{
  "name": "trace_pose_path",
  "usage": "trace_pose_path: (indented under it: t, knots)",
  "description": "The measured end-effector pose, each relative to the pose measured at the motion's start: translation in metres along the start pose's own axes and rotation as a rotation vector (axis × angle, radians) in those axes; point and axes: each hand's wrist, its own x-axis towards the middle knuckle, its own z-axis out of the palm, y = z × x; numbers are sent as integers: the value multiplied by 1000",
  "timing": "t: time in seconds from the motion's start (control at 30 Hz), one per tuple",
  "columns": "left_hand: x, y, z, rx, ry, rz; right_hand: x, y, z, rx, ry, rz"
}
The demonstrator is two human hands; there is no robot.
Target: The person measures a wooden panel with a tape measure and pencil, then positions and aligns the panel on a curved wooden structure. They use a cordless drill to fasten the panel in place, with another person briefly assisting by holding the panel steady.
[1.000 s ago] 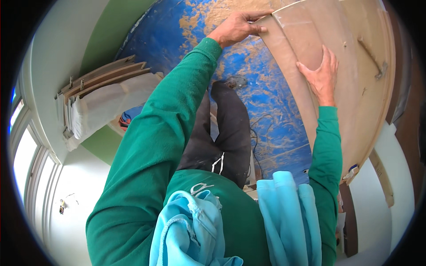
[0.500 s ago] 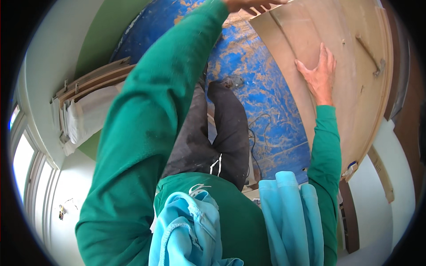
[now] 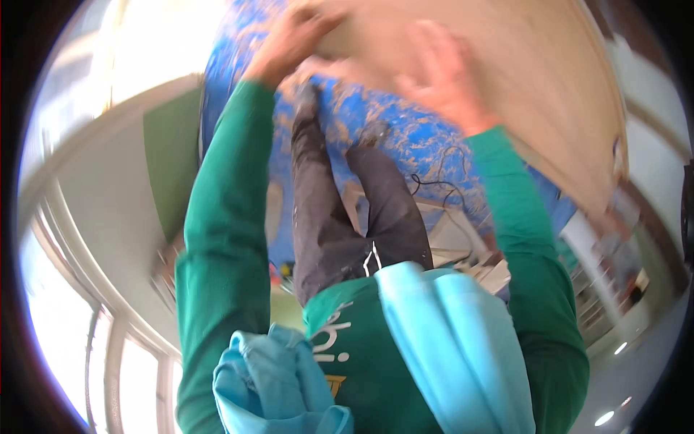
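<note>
Plywood sheet (image 3: 506, 94): pale, large, upper right of frame, lying over the blue paint-stained floor covering (image 3: 405, 137). Frame motion-blurred. Left hand (image 3: 289, 40) at the sheet's near-left edge, fingers curled on it; grip reads as grasping the edge. Right hand (image 3: 444, 79) flat on the sheet's face, fingers spread, released. Green sleeves; dark trousers (image 3: 340, 210) below.

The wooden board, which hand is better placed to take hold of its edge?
Probably the left hand: it is already at the near edge of the wooden board, fingers curled there. The right hand lies open on the board's face, away from that edge.
</note>
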Motion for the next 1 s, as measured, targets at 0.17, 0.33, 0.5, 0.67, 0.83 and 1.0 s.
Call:
trace_pose_path:
  t: [0.17, 0.33, 0.5, 0.67, 0.83, 1.0]
  knots:
    - [-26, 12, -16, 163, 90, -200, 16, -120, 7, -47, 162, 22]
    - [-72, 99, 15, 37, -5, -343, -17, -99, -58, -189, 173, 107]
    - [-87, 124, 14, 10, 64, -396, -99, -37, -125, -244, 167, 194]
    - [-103, 159, 15, -43, 97, -554, -198, 44, -181, -331, 421, 468]
    - [-115, 188, 26, 1, 139, -680, -297, 127, -232, -239, 403, 931]
    - [-108, 185, 51, -36, 110, -724, -367, 178, -238, -432, 551, 1135]
